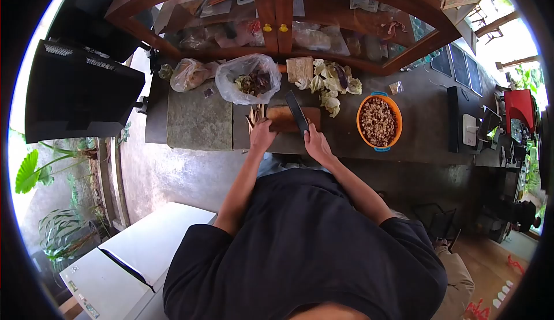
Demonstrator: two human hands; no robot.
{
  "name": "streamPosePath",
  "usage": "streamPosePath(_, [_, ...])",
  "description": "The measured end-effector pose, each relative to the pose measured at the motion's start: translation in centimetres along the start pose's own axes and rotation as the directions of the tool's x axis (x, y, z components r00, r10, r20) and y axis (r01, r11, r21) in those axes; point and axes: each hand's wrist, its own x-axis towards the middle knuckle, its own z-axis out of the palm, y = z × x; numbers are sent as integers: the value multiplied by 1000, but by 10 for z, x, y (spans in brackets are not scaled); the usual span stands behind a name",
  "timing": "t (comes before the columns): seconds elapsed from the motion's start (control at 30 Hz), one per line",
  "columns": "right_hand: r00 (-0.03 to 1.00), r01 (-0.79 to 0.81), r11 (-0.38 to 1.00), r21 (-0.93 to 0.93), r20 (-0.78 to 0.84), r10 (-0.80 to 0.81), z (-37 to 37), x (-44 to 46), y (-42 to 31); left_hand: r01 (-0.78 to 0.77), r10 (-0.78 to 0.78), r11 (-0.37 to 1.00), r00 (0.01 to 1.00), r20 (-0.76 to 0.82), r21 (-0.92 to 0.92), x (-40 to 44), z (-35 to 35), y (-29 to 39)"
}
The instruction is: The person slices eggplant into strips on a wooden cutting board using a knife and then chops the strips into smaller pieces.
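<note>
My right hand [317, 146] is closed round the handle of a broad-bladed kitchen knife [296, 111], its dark blade angled up and left over a wooden cutting board [281, 114]. At the board's left end, my left hand [262, 135] has its fingers closed on long, pale and dark-brown strips [252, 114]; their exact kind I cannot make out. Above the board sits a clear plastic bag [227, 78], open, with dark purple and greenish pieces inside. Pale leafy pieces [330, 83] lie beyond the knife. An orange basket [360, 112] on the right holds many small brown-and-white chopped pieces.
A wooden block [300, 70] and a second filled plastic bag [190, 75] stand near the glass-doored cabinet [276, 14] behind the counter. A grey mat [199, 121] covers the counter's left part. A small packet [396, 87] lies beyond the basket.
</note>
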Motion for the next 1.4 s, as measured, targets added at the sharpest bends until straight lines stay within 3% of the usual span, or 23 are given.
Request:
streamPosePath(0.1, [1000, -6, 1000, -9, 6, 6, -3, -1, -2, 43, -47, 998, 992, 113, 42, 2, 7, -1])
streamPosePath(0.23, [999, -20, 998, -54, 24, 22, -2, -6, -1, 79, -78, 997, 992, 104, -13, 10, 9, -2])
streamPosePath(0.33, [1000, -11, 996, -88, 12, 12, -1, -9, -1, -44, 45, 993, 999, 7, -111, 8, 20, -2])
streamPosePath(0.43, [1000, -3, 994, -109, 1, 3, 0, -11, -3, -172, 173, 985, 985, -24, 31, 8, 36, -3])
streamPosePath(0.63, [999, -1, 993, -121, 43, 6, 1, -12, -10, -230, 231, 973, 973, 28, -34, 13, 38, -1])
streamPosePath(0.77, [997, -2, 992, -123, 82, 13, 2, -12, -14, -211, 215, 972, 976, 27, -104, 14, 39, 0])
streamPosePath(1.0, [991, -13, 986, -166, 127, 34, 13, -10, -12, -144, 144, 989, 989, -40, -13, 11, 60, -14])
streamPosePath(1.13, [994, 4, 979, -204, 107, 19, 27, 6, -11, -77, 78, 997, 997, 16, -14, 11, 57, -13])
streamPosePath(1.23, [997, 7, 980, -198, 82, 10, 31, 10, -12, -56, 54, 997, 998, -35, -57, 9, 56, -10])
streamPosePath(1.4, [996, -14, 982, -189, 87, 31, 21, -2, -12, -109, 110, 994, 994, -28, 34, 8, 53, -9])
